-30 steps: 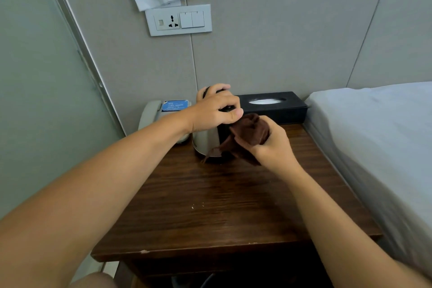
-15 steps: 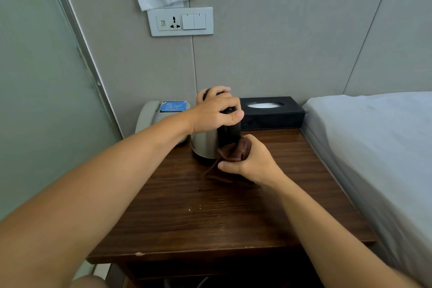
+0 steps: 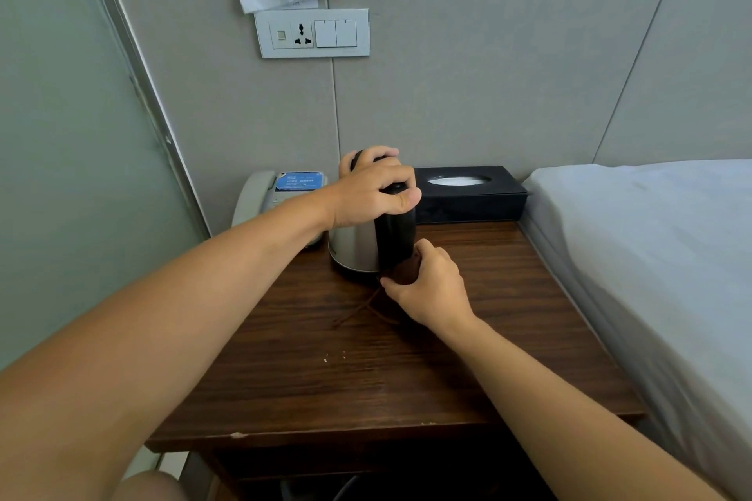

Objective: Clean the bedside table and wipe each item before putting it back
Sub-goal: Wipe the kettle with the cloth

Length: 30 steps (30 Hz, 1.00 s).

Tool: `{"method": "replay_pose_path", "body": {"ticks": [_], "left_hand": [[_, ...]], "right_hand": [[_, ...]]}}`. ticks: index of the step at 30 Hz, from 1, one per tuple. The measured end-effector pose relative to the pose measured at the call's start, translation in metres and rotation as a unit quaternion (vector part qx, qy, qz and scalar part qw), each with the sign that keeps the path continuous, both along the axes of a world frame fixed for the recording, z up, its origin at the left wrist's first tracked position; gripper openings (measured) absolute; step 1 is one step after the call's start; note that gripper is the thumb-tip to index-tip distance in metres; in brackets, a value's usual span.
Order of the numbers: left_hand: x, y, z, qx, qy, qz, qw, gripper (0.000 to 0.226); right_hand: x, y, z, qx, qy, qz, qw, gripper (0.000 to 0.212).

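A rounded kettle (image 3: 355, 246) of brushed steel, with a glossy black handle (image 3: 395, 234) arching down its near side, is being kept upright toward the back of the dark, wood-grained bedside table (image 3: 325, 386). Its black top is being gripped by the left hand (image 3: 368, 195), fingers curled over it and thumb laid across the handle's upper end. A soft brown cloth (image 3: 407, 270) is being pinched in the curled fingers of the right hand (image 3: 429, 287) and pressed against the handle's foot, just below the left hand; loose threads are trailing onto the wood. Compared with half a second ago, the cloth is being held lower and more bunched inside the fist. A matte black tissue box (image 3: 468, 193) and a grey telephone (image 3: 260, 197) are flanking the kettle.
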State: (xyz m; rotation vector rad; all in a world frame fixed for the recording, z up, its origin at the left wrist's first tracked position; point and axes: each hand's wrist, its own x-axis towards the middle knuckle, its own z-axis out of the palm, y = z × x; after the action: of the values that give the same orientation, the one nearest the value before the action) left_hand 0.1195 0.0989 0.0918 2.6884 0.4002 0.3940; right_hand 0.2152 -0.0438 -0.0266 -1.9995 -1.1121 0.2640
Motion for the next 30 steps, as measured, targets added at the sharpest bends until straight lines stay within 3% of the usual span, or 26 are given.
{"method": "replay_pose_path", "body": {"ticks": [5,9,14,22,26,30], "left_hand": [[-0.002,0.001,0.0,0.003,0.014,-0.002,1.0,0.025],[-0.003,0.002,-0.001,-0.01,0.014,0.001,1.0,0.027],[-0.002,0.002,-0.002,-0.036,0.009,0.005,0.999,0.027],[0.005,0.007,0.003,-0.064,-0.006,-0.024,0.998,0.028],[0.003,0.015,0.011,-0.146,-0.018,-0.09,0.985,0.027],[0.003,0.015,0.01,-0.196,-0.053,-0.098,0.974,0.038]], "right_hand": [[0.005,-0.006,0.003,0.044,-0.105,0.023,0.993,0.054],[0.017,-0.01,0.007,0.087,-0.138,0.066,0.984,0.061],[0.04,-0.015,0.014,0.029,-0.257,0.101,0.961,0.054],[0.052,-0.044,0.027,-0.005,-0.137,0.094,0.986,0.056],[0.06,-0.062,0.027,0.038,-0.114,0.076,0.99,0.048],[0.067,-0.073,0.022,0.068,-0.087,0.062,0.992,0.047]]}}
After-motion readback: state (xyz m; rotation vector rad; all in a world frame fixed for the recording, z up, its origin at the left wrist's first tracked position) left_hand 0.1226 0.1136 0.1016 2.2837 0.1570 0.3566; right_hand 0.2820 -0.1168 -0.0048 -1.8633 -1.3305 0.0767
